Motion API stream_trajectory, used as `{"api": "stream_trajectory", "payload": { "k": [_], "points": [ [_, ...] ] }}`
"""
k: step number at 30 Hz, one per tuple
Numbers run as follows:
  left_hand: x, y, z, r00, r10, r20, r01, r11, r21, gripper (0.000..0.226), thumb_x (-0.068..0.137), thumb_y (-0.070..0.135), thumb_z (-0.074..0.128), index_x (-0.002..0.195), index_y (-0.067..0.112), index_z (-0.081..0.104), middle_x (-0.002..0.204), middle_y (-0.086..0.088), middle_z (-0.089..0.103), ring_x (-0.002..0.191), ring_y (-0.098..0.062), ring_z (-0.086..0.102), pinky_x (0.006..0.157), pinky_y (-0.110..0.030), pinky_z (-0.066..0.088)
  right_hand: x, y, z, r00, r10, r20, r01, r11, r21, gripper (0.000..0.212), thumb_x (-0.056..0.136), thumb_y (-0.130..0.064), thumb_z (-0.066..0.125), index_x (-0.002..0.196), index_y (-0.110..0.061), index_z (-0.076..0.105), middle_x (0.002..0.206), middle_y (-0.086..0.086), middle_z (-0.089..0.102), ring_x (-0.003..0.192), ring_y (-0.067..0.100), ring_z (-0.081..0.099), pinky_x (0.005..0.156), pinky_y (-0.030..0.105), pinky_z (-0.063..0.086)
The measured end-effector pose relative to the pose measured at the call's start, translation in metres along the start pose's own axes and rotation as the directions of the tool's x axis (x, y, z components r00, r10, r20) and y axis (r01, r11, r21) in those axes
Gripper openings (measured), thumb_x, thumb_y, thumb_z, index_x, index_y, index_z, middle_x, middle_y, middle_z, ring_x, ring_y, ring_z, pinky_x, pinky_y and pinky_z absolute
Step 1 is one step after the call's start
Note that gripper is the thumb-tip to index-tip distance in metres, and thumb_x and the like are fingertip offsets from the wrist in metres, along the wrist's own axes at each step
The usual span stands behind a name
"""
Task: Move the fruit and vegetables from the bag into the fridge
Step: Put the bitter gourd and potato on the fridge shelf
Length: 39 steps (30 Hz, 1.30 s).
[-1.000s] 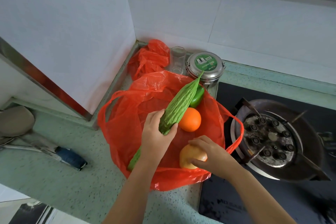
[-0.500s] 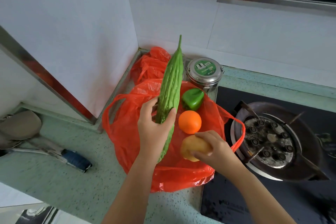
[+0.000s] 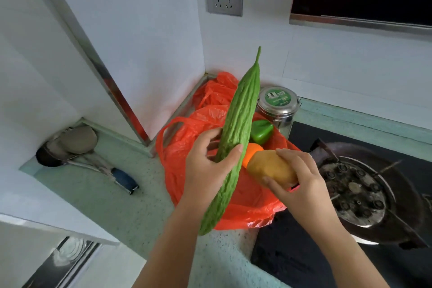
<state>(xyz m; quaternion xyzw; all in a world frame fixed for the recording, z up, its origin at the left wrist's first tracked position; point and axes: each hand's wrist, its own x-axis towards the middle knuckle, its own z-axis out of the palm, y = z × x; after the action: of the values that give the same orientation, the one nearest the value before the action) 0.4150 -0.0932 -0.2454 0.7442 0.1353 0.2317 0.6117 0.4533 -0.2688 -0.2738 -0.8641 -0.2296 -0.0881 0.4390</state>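
**Both hands loaded, two items left in the bag**

Since a second ago you have raised the bitter gourd [image 3: 236, 138] from lying across the bag to a steep tilt, tip toward the wall corner, and lifted the potato [image 3: 272, 168] off the plastic. Your left hand [image 3: 210, 163] has its fingers wrapped around the gourd's middle; your right hand [image 3: 301, 182] has its fingers curled over the potato's far side, thumb beneath. Both pieces hang clear above the red bag [image 3: 245, 208], so by my reading you are ready to carry them to the fridge, which is not in view.

Largest first: the green speckled tabletop [image 3: 112, 199] runs along a white wall and meets a black gas hob [image 3: 364, 184] on its right side. The bag lies open across the tabletop's edge with the hob, one loop handle toward the wall. A second red bag [image 3: 215, 93] is crumpled into the back corner, just beside a steel tin with a green lid [image 3: 277, 103]. Ladles [image 3: 74, 142] lie along the left back edge.

Inside the open bag, a green pepper [image 3: 261, 132] sits toward the tin and an orange [image 3: 251, 154] lies partly hidden behind the potato. Those two remain for another trip.
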Motion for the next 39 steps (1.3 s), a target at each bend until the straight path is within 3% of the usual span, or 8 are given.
{"api": "stream_trajectory", "payload": {
  "k": [2,8,14,18,23,31,35,39],
  "points": [
    [-0.018,0.003,-0.002,0.999,-0.005,-0.042,0.007,0.999,0.032,0.036,0.067,0.037,0.072,0.101,0.029,0.064,0.096,0.009,0.068,0.091,-0.007,0.063,0.072,-0.025,0.051,-0.01,-0.004,-0.002,0.997,-0.06,0.043,0.06,0.998,0.006,0.057,0.066,-0.017,0.081,0.117,-0.008,0.059,0.116,-0.001,0.047,0.104,-0.006,0.038,0.085,-0.005,0.028],
    [-0.083,0.006,-0.015,0.977,-0.062,-0.203,0.081,0.993,0.085,0.039,0.065,0.042,0.069,0.101,0.028,0.063,0.095,0.008,0.068,0.088,-0.009,0.064,0.072,-0.032,0.054,-0.035,-0.011,-0.005,0.97,-0.145,0.196,0.116,0.981,0.154,0.056,0.068,-0.02,0.079,0.118,-0.016,0.057,0.114,-0.005,0.046,0.102,-0.019,0.038,0.083,-0.003,0.03],
    [-0.157,0.017,-0.042,0.888,-0.164,-0.43,0.207,0.977,0.054,0.03,0.074,0.016,0.075,0.101,0.024,0.064,0.091,0.007,0.069,0.084,-0.003,0.064,0.065,-0.022,0.054,-0.065,-0.033,0.008,0.893,-0.279,0.352,0.189,0.945,0.269,0.059,0.069,-0.048,0.06,0.117,-0.014,0.056,0.114,0.003,0.049,0.104,-0.001,0.041,0.088,-0.001,0.027],
    [-0.201,0.024,-0.063,0.81,-0.184,-0.557,0.256,0.965,0.054,0.029,0.075,0.017,0.074,0.099,0.028,0.064,0.093,0.009,0.068,0.084,-0.001,0.062,0.063,-0.017,0.052,-0.086,-0.055,0.019,0.818,-0.389,0.424,0.242,0.901,0.36,0.055,0.07,-0.048,0.06,0.117,-0.02,0.054,0.114,0.002,0.049,0.103,-0.003,0.041,0.09,0.0,0.027],
    [-0.248,0.035,-0.086,0.698,-0.183,-0.692,0.31,0.949,0.061,0.037,0.074,0.02,0.074,0.108,0.024,0.062,0.099,0.011,0.066,0.088,0.003,0.06,0.064,-0.012,0.05,-0.105,-0.087,0.032,0.697,-0.538,0.475,0.355,0.833,0.424,0.059,0.072,-0.048,0.057,0.118,-0.011,0.055,0.115,0.002,0.048,0.103,0.0,0.04,0.089,-0.001,0.027],
    [-0.346,0.054,-0.109,0.504,-0.17,-0.847,0.361,0.932,0.027,0.036,0.074,0.02,0.074,0.106,0.029,0.062,0.097,0.014,0.066,0.088,0.004,0.06,0.064,-0.012,0.05,-0.163,-0.137,0.05,0.531,-0.68,0.505,0.395,0.726,0.563,0.058,0.069,-0.043,0.066,0.117,-0.011,0.056,0.114,0.002,0.046,0.098,0.001,0.041,0.084,-0.003,0.03],
    [-0.411,0.062,-0.103,0.419,-0.188,-0.888,0.384,0.923,-0.014,0.033,0.074,0.021,0.074,0.103,0.031,0.062,0.097,0.015,0.066,0.089,0.003,0.059,0.063,-0.011,0.048,-0.212,-0.157,0.045,0.426,-0.738,0.524,0.433,0.674,0.598,0.061,0.072,-0.046,0.071,0.12,-0.011,0.056,0.118,0.007,0.048,0.1,0.012,0.047,0.076,0.005,0.035],
    [-0.488,0.072,-0.088,0.319,-0.213,-0.924,0.397,0.915,-0.074,0.033,0.075,0.018,0.074,0.105,0.025,0.063,0.098,0.014,0.065,0.087,0.004,0.059,0.063,-0.012,0.049,-0.272,-0.171,0.023,0.32,-0.792,0.52,0.458,0.61,0.646,0.062,0.069,-0.042,0.062,0.122,-0.01,0.054,0.12,0.012,0.048,0.101,0.02,0.048,0.075,0.01,0.034]
  ]
}}
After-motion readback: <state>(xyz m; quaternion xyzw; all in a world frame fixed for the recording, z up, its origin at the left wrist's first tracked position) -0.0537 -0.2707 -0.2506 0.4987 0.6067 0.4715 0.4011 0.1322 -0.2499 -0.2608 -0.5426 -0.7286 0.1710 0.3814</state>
